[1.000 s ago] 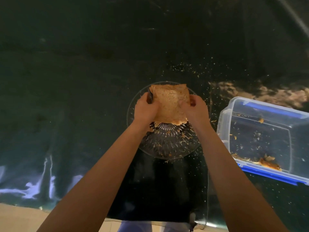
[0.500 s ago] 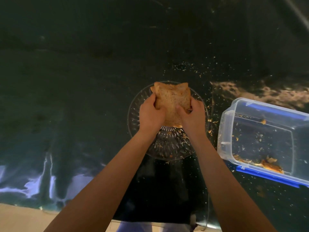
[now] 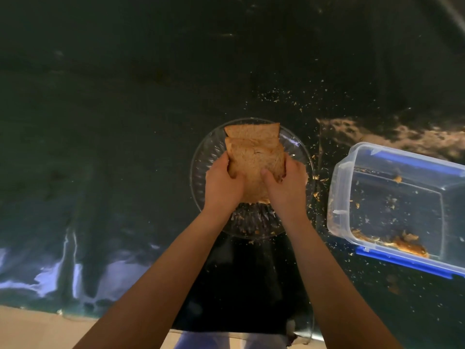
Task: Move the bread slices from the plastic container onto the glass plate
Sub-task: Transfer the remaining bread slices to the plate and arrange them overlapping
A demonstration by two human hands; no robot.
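A dark glossy tabletop [image 3: 125,147] carries a clear rectangular plastic container with blue clips [image 3: 337,197] (only crumbs inside) beside a round ribbed glass plate [image 3: 203,157]. Over the plate, the left hand [image 3: 222,183] and right hand [image 3: 285,187] clasp stacked brown bread slices [image 3: 254,157].
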